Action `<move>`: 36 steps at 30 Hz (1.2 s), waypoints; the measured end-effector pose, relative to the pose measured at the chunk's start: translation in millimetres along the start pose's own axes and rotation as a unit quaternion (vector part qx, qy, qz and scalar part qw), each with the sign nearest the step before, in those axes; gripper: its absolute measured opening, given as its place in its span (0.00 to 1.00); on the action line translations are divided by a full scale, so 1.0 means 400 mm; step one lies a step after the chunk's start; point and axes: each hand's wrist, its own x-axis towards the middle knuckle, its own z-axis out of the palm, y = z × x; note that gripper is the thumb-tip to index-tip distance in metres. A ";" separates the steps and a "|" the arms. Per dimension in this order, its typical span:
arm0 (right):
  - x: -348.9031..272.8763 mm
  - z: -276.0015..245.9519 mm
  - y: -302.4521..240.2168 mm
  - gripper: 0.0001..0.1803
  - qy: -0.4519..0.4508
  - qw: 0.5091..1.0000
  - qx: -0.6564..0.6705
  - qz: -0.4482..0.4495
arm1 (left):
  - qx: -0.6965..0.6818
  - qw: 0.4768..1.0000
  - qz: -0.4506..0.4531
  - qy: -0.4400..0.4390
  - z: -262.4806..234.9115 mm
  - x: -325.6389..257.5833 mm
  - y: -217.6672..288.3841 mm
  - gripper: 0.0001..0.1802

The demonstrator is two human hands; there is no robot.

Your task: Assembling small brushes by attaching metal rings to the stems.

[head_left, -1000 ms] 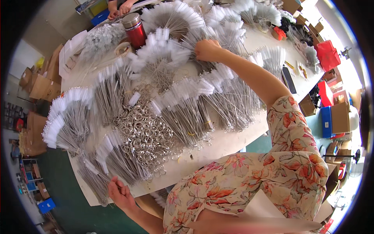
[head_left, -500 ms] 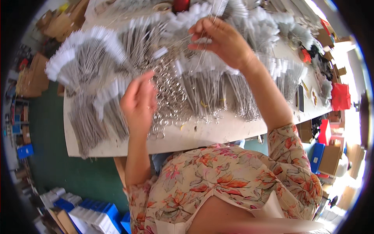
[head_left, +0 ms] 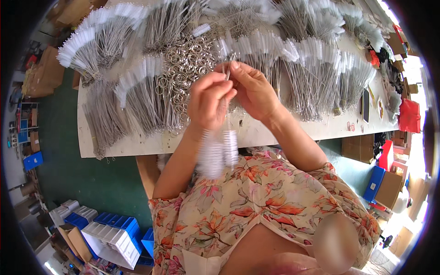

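Observation:
Both hands meet in front of me, over the near part of the table. My left hand point(head_left: 208, 101) is closed round the thin wire stems of a few tube brushes; their white bristle heads point(head_left: 230, 146) dangle below it, partly smeared by motion. Beside it, my right hand point(head_left: 257, 89) pinches the upper wire ends between thumb and fingers. Something shiny shows at the pinch, but whether a ring is there I cannot make out. Just beyond the hands lies a heap of silver metal rings point(head_left: 176, 66).
Bundles of white-tipped wire brushes point(head_left: 316, 78) cover much of the white table point(head_left: 160, 147), with more bundles point(head_left: 103, 114) at the left. A single brush head point(head_left: 200, 30) lies by the rings. A dark phone point(head_left: 365, 105) rests at the right. Blue and white bins point(head_left: 114, 238) stand on the floor.
My right hand has come down and nearer from the far bundles. The two hands have come together, and brushes now hang from the left hand, heads downward.

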 end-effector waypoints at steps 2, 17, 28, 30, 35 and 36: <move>-0.012 0.010 0.019 0.12 0.007 0.979 0.204 0.002 | 0.015 0.998 0.027 -0.046 -0.003 -0.029 -0.006 0.14; -0.151 0.028 -0.083 0.06 -0.194 0.863 -0.466 -0.007 | -0.213 0.932 -0.130 -0.263 -0.116 -0.009 0.051 0.25; -0.254 -0.123 -0.074 0.05 -0.088 0.759 -0.643 0.053 | 0.220 0.933 0.059 -0.278 -0.141 0.077 -0.119 0.10; -0.270 -0.130 -0.021 0.03 -0.096 0.305 -0.944 0.084 | 0.272 0.907 0.061 -0.315 -0.148 0.087 -0.166 0.09; -0.252 -0.139 0.063 0.02 -0.091 0.533 -0.839 -0.051 | 0.319 0.892 0.109 -0.302 -0.140 0.100 -0.166 0.07; -0.238 -0.122 0.053 0.04 -0.093 0.634 -0.766 -0.047 | 0.320 0.890 0.111 -0.304 -0.142 0.102 -0.158 0.07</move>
